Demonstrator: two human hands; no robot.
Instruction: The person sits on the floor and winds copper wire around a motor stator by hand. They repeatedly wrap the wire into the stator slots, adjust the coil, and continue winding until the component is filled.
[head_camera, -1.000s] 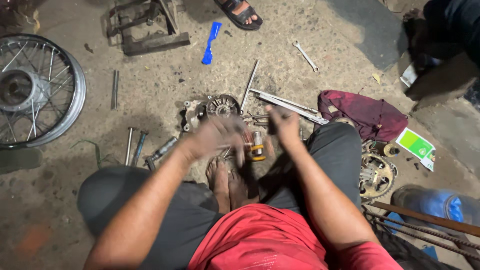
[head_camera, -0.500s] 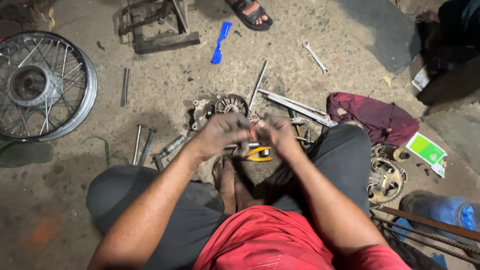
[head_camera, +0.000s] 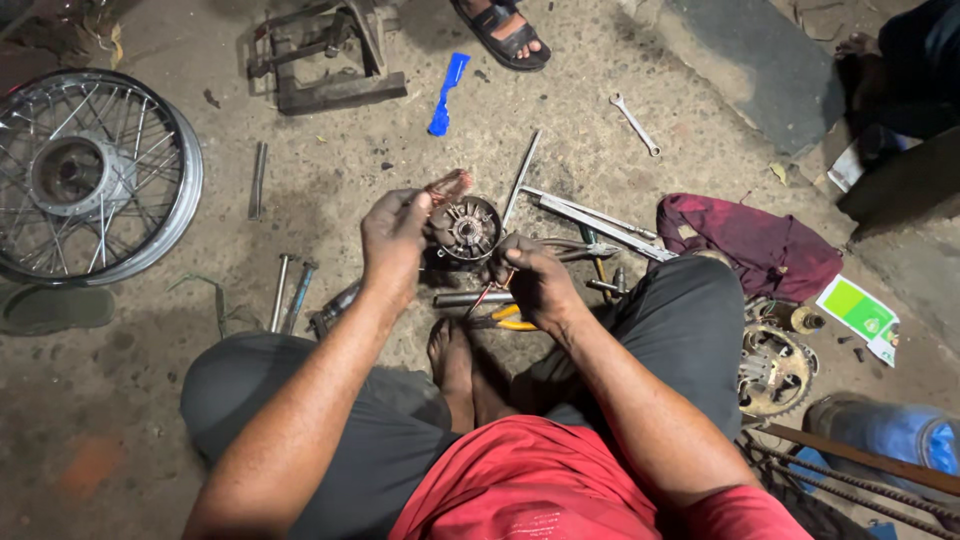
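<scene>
A round metal stator-like part (head_camera: 466, 228), grey and grimy, is held up above the concrete floor, between the two hands. Its open face points toward the camera, showing a ring of small coil blocks around a pale hub in the middle. A bundle of copper-coloured winding (head_camera: 447, 185) sticks out at its upper left edge. Thin red and dark wires (head_camera: 489, 293) hang from its lower right side, trailing down toward the floor.
</scene>
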